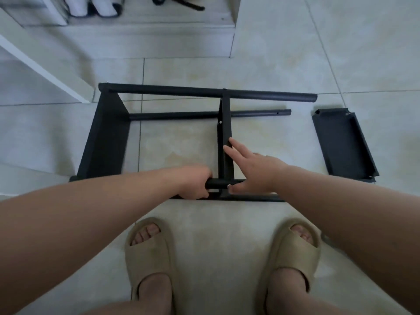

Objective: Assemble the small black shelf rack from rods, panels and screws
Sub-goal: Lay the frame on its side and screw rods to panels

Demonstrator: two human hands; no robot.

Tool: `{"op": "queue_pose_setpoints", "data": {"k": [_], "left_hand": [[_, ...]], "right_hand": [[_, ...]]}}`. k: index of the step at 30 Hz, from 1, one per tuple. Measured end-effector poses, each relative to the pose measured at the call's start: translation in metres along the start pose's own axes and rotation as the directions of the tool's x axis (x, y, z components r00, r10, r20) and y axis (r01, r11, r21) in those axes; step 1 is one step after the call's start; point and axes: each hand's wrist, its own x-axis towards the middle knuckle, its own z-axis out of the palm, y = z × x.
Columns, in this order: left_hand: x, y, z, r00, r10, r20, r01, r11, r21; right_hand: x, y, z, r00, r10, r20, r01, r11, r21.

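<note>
- Black rack is lying on its side on the floor just in front of your feet, roughly half built.
- Two panels are sitting in the frame: the end panel at the left and the middle panel partway along the rods.
- The right-hand rod ends are standing bare, and the loose panel is lying apart to the right, not yet fitted.
- You are gripping the near rod with your left hand, its fingers curled round it.
- You are pressing your right hand against the middle panel, fingers straight and slightly spread, thumb down by the near rod.
- You are probably seating that panel on the near rod; your hands are hiding the joint, so I cannot tell whether a screw is in.
- Judging from this, the last panel and its screws are waiting to be done.
- Pale glossy tile floor is carrying everything; your tan slippers are standing on it.
- White furniture is edging in at the left, and shoes are sitting on a low shelf at the top.
</note>
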Motion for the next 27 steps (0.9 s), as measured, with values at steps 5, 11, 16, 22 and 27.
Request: {"op": "queue_pose_setpoints", "data": {"k": [5,11,16,22,27], "left_hand": [[-0.028,0.014,-0.04,0.954,-0.018,-0.298,0.016,1.0,-0.01],[-0.063,0.031,-0.084,0.886,-0.017,-0.463,0.006,1.0,-0.024],[-0.08,0.04,-0.104,0.843,-0.008,-0.539,-0.009,1.0,-0.029],[-0.092,0.035,-0.138,0.896,0.028,-0.444,-0.034,0.999,-0.005],[-0.084,0.025,-0.149,0.93,0.026,-0.366,-0.026,1.0,0.005]], "right_hand": [[-0.03,-0.004,-0.036,0.995,0.069,-0.078,-0.072,0.997,-0.036],[-0.073,0.003,-0.073,0.929,0.198,-0.314,-0.244,0.963,-0.114],[-0.086,-0.001,-0.082,0.849,0.234,-0.474,-0.279,0.96,-0.026],[-0.085,-0.01,-0.091,0.719,0.208,-0.663,-0.289,0.957,-0.013],[-0.074,-0.009,-0.095,0.719,0.233,-0.655,-0.294,0.956,0.017]]}}
